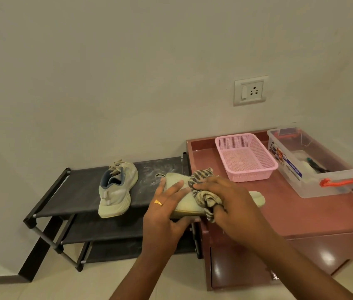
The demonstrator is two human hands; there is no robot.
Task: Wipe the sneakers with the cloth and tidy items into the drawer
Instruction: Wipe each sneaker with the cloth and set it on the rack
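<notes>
The right hand (221,198) was closed around a bunched striped cloth (203,192), pressing it against the side of a pale sneaker (184,202). Just to its left, the left hand (166,204) gripped that sneaker's heel end, fingers spread over the top and thumb underneath, a gold ring (157,202) on one finger. The shoe was held between the shoe rack (80,191) and the red cabinet (296,211). Farther left of the hands, the second sneaker (117,189) stood on the rack's dusty top shelf. Beyond the right hand, on the cabinet top, sat a pink basket (247,156) and, right of it, a clear storage box (320,161) with orange handles.
</notes>
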